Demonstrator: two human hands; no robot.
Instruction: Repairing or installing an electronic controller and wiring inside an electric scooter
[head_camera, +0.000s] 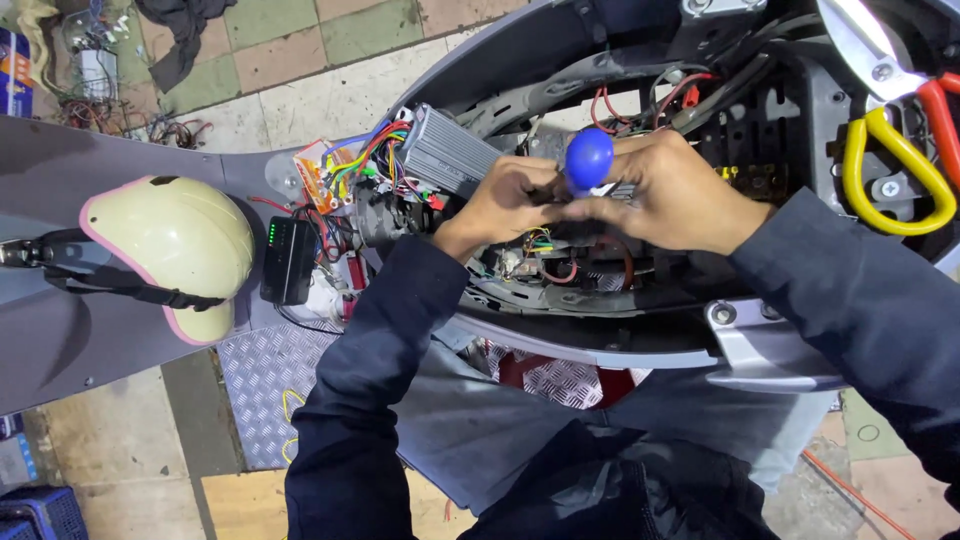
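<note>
My right hand (672, 192) grips a screwdriver with a round blue handle (588, 157), held upright over the open body of a grey scooter (600, 340). My left hand (505, 200) meets it just left of the handle, fingers pinched on something small near the shaft; what it pinches is hidden. Below both hands lie wires and a dark cavity. A ribbed silver controller box (447, 152) with a bundle of coloured wires (362, 157) sits just left of my left hand.
A cream helmet with pink trim (170, 245) rests on the scooter's grey panel at left. A black charger box (288, 260) stands beside it. Snips with yellow and red handles (895, 150) lie at the top right. Tiled floor and wire scraps show at the top left.
</note>
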